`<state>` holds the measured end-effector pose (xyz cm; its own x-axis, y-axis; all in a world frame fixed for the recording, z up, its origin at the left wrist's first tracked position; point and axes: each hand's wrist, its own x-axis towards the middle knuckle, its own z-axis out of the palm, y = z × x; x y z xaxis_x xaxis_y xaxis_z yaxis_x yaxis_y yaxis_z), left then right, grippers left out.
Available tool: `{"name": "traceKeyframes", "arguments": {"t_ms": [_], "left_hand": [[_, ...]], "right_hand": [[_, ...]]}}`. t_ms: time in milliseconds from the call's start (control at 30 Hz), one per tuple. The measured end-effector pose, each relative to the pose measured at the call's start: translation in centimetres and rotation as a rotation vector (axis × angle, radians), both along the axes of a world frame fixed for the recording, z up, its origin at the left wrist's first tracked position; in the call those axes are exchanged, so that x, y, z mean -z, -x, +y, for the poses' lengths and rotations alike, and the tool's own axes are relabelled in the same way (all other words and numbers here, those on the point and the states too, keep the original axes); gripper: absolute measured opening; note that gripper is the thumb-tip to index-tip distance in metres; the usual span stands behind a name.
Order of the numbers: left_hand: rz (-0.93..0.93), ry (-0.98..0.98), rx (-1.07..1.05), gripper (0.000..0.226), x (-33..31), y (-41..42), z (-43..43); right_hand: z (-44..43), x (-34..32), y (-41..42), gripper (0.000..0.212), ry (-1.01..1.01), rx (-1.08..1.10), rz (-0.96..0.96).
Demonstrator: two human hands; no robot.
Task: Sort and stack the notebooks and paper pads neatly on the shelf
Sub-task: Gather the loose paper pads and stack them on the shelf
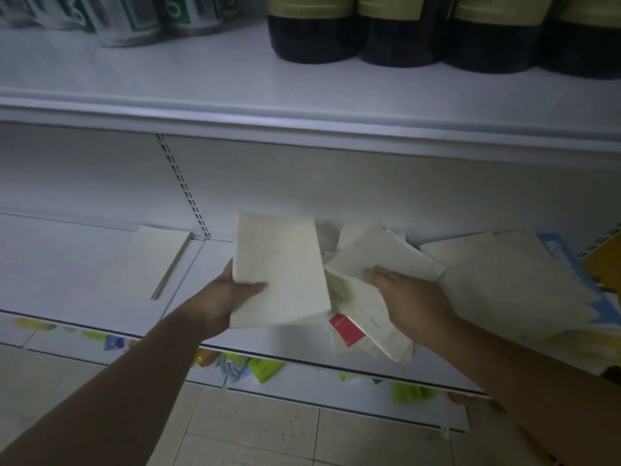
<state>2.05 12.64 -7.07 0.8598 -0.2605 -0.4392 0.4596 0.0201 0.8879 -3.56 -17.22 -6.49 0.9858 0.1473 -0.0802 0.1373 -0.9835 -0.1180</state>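
Note:
My left hand (232, 294) grips a plain white paper pad (280, 267) by its lower left corner, holding it above the white shelf (77, 274), thumb on top. My right hand (410, 297) rests on a loose heap of white pads (376, 260) in the middle of the shelf; its fingers lie over the top pad, and whether they curl round it is unclear. One pad in the heap shows a red label (346, 329). A single white pad (156, 260) lies flat at the left. More pads (504, 280) fan out at the right.
A slotted upright (183, 186) runs down the shelf's back wall. The shelf above carries dark bottles (316, 31) and green-and-white packs (131, 21). A blue item (557, 253) and a yellow one (605, 267) sit at the far right. Coloured packets (262, 368) show on the shelf below, above tiled floor.

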Motion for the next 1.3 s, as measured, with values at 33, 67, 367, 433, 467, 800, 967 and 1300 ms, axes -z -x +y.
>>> {"name": "traceKeyframes", "arguments": {"t_ms": [33, 67, 367, 433, 467, 800, 967, 1300], "left_hand": [[-0.021, -0.004, -0.035, 0.065, -0.2, 0.0, -0.4], [-0.059, -0.02, -0.055, 0.067, -0.4, 0.0, -0.7], [-0.012, -0.055, -0.032, 0.048, -1.4, 0.4, -3.5], [0.047, 0.011, 0.014, 0.05, -1.8, 0.7, -4.6], [0.046, 0.072, 0.04, 0.049, -1.8, 0.8, -4.8], [-0.001, 0.076, -0.12, 0.053, -1.1, -0.5, -1.2], [0.011, 0.002, -0.065, 0.069, -0.9, -0.2, -0.4], [-0.022, -0.081, -0.06, 0.065, -2.3, 0.8, -1.3]], "right_hand": [[0.0, -0.6, 0.0, 0.057, -0.059, 0.032, -0.092], [0.2, -1.1, 0.1, 0.056, -0.117, 0.059, -0.165], [2.8, -0.7, -0.1, 0.059, -0.098, -0.319, -0.459], [3.9, 0.6, 0.3, 0.055, -0.058, -0.461, -0.398], [4.1, 1.3, 0.4, 0.055, -0.049, -0.503, -0.362], [0.6, 4.3, -0.5, 0.099, 0.062, 0.028, 0.289], [0.8, 5.9, -0.5, 0.089, 0.18, 0.062, 0.297], [-2.6, 0.6, 1.1, 0.042, -0.337, -0.052, 0.02]]}}
